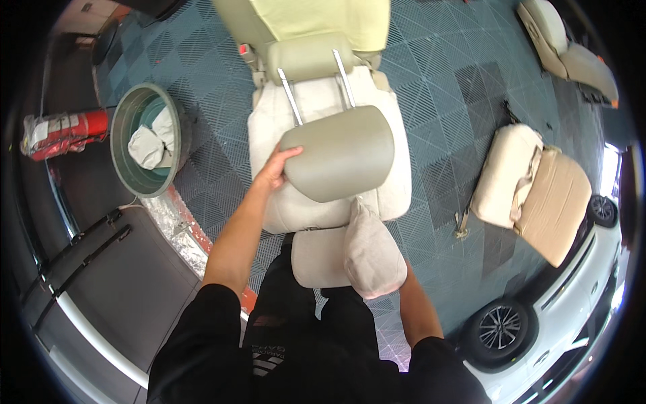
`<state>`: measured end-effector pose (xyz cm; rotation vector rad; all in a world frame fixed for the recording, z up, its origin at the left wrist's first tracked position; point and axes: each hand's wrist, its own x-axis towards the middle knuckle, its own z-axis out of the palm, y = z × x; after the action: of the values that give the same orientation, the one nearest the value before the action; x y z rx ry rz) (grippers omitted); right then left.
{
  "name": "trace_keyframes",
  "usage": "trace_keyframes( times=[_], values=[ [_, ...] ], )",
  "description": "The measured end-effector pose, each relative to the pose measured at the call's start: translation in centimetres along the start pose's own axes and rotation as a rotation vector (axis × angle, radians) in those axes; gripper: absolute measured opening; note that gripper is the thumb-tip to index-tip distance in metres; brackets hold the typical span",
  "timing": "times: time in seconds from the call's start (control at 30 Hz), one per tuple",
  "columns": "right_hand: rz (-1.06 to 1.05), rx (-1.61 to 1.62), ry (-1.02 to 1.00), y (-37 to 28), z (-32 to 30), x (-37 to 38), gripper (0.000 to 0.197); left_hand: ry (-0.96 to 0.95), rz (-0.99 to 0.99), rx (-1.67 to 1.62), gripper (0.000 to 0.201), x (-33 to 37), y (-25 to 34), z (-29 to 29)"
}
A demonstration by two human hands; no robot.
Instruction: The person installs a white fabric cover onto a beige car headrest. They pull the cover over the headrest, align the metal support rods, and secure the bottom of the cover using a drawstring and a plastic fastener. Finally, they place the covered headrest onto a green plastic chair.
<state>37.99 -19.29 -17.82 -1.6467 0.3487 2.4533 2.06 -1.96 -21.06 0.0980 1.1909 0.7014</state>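
My left hand grips the side edge of a smooth grey-green headrest. The thumb lies on its face, and two metal posts point away from me. Below the headrest is a car seat with a cream fabric back. A beige cloth cover hides my right hand; just the right forearm shows beside it, so its fingers cannot be seen. Partly behind the cover, a beige padded headrest sits at the seat's near end. Beyond the posts rests a greenish pad.
Left of the seat stands a round green tub with pale cloths inside, near a red plastic-wrapped bundle. Beige seat parts lie on the tiled floor to the right. Another seat and a white car stand further right.
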Motion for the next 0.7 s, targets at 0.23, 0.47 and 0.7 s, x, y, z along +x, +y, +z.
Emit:
trace_keyframes(
  times=[0.23, 0.47, 0.7],
  values=[
    [-0.057, 0.113, 0.007, 2.8, -3.0, 0.4, 0.069, 0.080, 0.136, -0.108, 0.049, -3.0, -6.1, -1.1],
    [-0.149, 0.193, -0.094, 8.3, -11.8, 14.0, 0.073, 0.011, 0.201, -0.137, 0.046, -5.4, -9.3, -2.4],
    [-0.236, -0.010, -0.084, 9.0, -17.2, 22.7, 0.074, -0.030, 0.330, -0.138, 0.047, -8.2, -14.6, -3.8]
  ],
)
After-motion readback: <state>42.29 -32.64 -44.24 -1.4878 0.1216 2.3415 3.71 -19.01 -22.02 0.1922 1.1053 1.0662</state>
